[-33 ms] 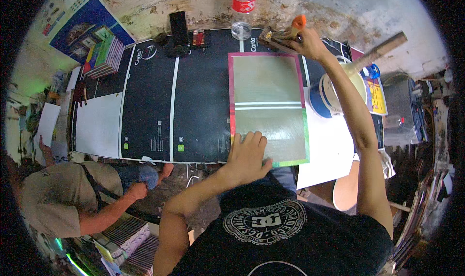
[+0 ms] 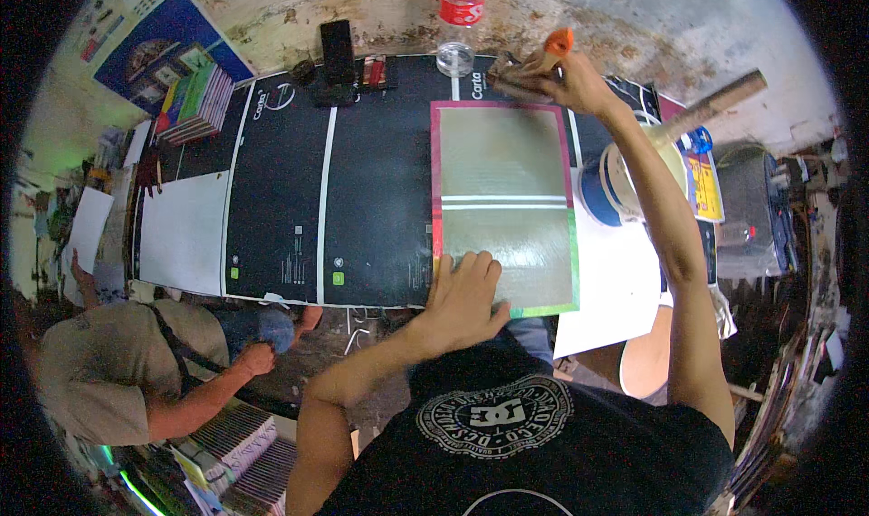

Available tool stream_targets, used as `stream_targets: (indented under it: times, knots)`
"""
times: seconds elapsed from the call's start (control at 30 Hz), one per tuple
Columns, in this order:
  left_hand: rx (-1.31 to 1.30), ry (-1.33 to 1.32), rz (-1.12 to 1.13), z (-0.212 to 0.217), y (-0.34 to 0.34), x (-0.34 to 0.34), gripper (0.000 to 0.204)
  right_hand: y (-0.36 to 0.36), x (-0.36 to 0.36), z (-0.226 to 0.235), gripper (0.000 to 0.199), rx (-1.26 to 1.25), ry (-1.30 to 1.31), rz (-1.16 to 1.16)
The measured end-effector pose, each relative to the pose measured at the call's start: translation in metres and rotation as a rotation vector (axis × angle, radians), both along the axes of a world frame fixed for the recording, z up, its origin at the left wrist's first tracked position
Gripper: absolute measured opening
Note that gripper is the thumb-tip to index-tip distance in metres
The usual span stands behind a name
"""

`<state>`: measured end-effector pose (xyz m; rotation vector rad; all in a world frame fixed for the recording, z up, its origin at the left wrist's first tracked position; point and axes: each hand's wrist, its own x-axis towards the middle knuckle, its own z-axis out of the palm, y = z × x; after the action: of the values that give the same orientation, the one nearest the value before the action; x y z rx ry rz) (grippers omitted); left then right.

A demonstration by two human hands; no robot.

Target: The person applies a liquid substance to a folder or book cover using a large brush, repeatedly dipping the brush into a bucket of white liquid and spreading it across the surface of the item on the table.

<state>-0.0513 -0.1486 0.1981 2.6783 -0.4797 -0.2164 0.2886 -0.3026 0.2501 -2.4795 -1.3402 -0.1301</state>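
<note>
Pink-edged screen frame (image 2: pixel 503 204) lies flat on the black printed sheets (image 2: pixel 326 217), between my two hands. I see my left hand (image 2: pixel 466 299) spread open, pressing its near edge; my right hand (image 2: pixel 561 81) is closed on a squeegee (image 2: pixel 520 77) at the far edge. A paint bucket (image 2: pixel 615 186) with a wooden stick (image 2: pixel 715 104) stands just right; a plastic bottle (image 2: pixel 459 23) sits beyond

Left hand (image 2: pixel 466 301) lies flat on the near edge of the rectangular pink-framed printing screen (image 2: pixel 503 208), which rests on black printed sheets (image 2: pixel 326 199). Right hand (image 2: pixel 566 81) grips a wooden-handled squeegee (image 2: pixel 516 80) at the screen's far edge. A clear plastic bottle with a red label (image 2: pixel 458 27) stands beyond.
</note>
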Motion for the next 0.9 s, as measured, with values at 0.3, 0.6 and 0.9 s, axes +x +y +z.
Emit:
stream_targets:
  times: [0.3,0.6,0.9]
  knots:
    - [-0.095,0.017,0.015,0.000,0.002,0.002,0.049,0.147,0.014,0.009,0.020,-0.146,0.096,0.261]
    - [-0.066,-0.039,0.035,-0.005,0.000,-0.001,0.050,0.105,-0.007,-0.007,0.028,-0.109,0.530,0.521]
    - [-0.021,-0.038,0.160,0.013,0.027,0.042,0.061,0.077,0.011,-0.002,0.028,0.219,0.044,0.034]
